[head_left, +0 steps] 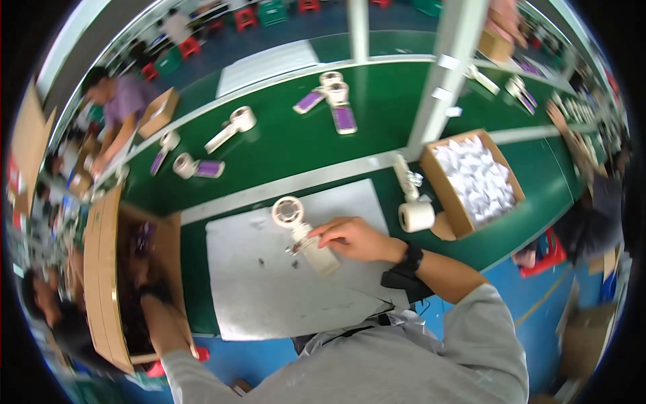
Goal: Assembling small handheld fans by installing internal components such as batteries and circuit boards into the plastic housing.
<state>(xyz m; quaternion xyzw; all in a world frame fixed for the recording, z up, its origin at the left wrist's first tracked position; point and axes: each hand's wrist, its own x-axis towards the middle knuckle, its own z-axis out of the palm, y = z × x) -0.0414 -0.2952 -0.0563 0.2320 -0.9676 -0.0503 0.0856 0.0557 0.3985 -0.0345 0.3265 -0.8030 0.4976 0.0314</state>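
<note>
On the grey mat (249,296) in front of me lies a white handheld device with a round ring-shaped head (288,212) and a pale rectangular handle (320,261), like a small fan. My right hand (353,239) is over it, fingers curled, with the fingertips at the device's neck. Whether anything small is pinched there is hidden. Tiny dark pieces (294,264) lie on the mat beside the handle. My left arm reaches into a deep cardboard box (101,269) at the left. My left hand (138,266) is in shadow inside it, its fingers indistinct.
Right of the mat stands a carton (452,198) of white crumpled pieces, beside another white device (416,215). Several similar devices, some with purple panels (344,120), lie on the green belt (282,151) ahead. A white post (447,74) rises beyond. Co-workers sit at both sides.
</note>
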